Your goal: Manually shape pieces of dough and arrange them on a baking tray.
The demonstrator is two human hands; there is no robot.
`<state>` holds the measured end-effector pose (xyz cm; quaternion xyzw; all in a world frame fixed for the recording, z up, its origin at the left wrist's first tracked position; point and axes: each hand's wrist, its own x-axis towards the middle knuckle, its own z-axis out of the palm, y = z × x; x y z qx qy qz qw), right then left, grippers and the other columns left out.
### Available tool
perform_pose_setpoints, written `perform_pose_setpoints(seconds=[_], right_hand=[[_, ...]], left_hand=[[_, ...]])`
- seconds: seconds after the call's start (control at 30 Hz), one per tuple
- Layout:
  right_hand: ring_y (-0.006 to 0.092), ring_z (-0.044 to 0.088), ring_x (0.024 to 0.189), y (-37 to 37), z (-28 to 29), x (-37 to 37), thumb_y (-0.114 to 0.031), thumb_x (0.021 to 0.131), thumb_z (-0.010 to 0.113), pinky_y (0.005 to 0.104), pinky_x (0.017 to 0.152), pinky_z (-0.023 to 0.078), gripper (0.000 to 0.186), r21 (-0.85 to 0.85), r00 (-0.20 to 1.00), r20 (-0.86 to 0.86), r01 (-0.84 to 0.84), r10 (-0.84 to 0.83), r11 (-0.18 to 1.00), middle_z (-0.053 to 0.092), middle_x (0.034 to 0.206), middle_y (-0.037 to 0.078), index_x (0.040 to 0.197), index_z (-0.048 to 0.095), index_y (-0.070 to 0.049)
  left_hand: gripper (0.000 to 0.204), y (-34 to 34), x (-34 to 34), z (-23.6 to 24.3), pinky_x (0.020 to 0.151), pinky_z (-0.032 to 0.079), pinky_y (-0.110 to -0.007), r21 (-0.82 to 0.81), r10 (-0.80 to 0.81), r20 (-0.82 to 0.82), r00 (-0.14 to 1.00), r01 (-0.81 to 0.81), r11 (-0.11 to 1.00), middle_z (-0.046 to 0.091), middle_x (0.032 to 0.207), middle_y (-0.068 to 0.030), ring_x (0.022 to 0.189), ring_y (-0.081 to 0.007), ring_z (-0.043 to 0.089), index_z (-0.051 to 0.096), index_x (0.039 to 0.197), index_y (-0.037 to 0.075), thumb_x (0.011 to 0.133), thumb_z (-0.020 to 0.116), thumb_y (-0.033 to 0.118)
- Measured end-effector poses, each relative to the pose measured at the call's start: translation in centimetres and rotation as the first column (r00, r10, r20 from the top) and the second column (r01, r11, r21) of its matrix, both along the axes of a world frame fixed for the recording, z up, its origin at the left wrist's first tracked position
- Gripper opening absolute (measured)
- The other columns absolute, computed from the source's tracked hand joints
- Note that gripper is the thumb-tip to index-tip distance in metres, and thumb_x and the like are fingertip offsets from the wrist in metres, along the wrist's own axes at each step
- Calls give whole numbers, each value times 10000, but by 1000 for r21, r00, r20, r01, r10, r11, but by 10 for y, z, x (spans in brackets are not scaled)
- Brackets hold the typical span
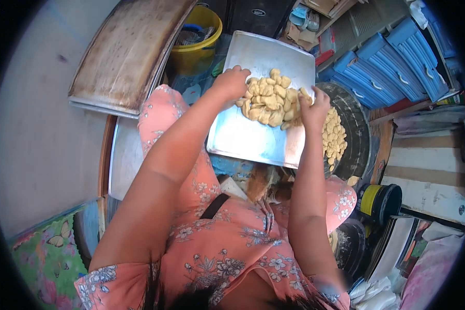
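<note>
A shallow silver metal tray (232, 139) lies across the middle, bearing a loose heap of pale yellow dough pieces (266, 103). My left hand (232, 85) is at the heap's upper left, its fingers curled; what they hold is hidden. My right hand (315, 106) is on the heap's right side, fingers closed on a piece of dough (304, 94). Beside it, many smaller dough pieces (334, 135) lie in a dark round container (354, 108), partly behind my forearm.
Stained baking sheets (116, 57) are stacked at upper left, beside a yellow bucket (194, 57). Blue drawer fronts (398, 62) line the upper right. Black buckets (387, 201) stand at right. My legs in pink floral cloth frame the space below the tray.
</note>
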<state>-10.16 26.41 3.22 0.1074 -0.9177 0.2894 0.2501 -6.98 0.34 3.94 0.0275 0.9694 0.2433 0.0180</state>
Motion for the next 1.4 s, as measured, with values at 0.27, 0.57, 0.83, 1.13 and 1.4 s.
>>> perform_pose_setpoints(seconds=[0.27, 0.57, 0.83, 1.13, 1.4], right_hand=[[415, 234, 1346, -33, -21, -31, -577, 761, 639, 461, 1108, 184, 930, -440, 799, 441, -205, 409, 874, 236, 1447, 299, 1426, 280, -36], [298, 458, 1118, -67, 19, -77, -354, 627, 736, 509, 946, 327, 413, 115, 578, 725, -637, 374, 762, 533, 1178, 89, 945, 635, -112], [280, 514, 1082, -77, -4, -145, -243, 678, 695, 499, 892, 345, 361, -120, 674, 670, -314, 311, 942, 559, 1132, 82, 1015, 616, -138], [282, 490, 1136, -153, 2, -124, -282, 714, 668, 471, 922, 358, 435, 387, 877, 378, -442, 298, 809, 551, 1150, 86, 1123, 601, -148], [314, 618, 941, -103, -16, -191, -303, 682, 765, 383, 822, 481, 530, -164, 782, 411, -443, 469, 882, 606, 1030, 174, 1146, 615, -95]], left_hand=[[228, 7, -30, -17, 837, 462, -365, 368, -85, 30, 996, 68, 927, 629, 987, -177, 950, -333, 593, 622, 1033, 59, 821, 582, 134], [179, -19, -120, -44, 627, 500, -278, 757, 326, -35, 945, -188, 626, 638, 836, -100, 723, -152, 614, 626, 968, -8, 792, 601, 20], [214, -36, -148, -60, 672, 512, -278, 805, 440, -90, 894, -194, 560, 624, 902, -100, 796, -157, 607, 611, 992, -34, 786, 552, -43], [185, -32, -155, -64, 742, 508, -358, 859, 584, -138, 800, -197, 473, 659, 863, -144, 816, -261, 649, 646, 931, -1, 760, 576, -5], [224, -32, -158, -51, 739, 497, -349, 522, 445, -382, 810, -208, 827, 646, 861, -162, 813, -283, 633, 655, 965, 15, 743, 636, 34]])
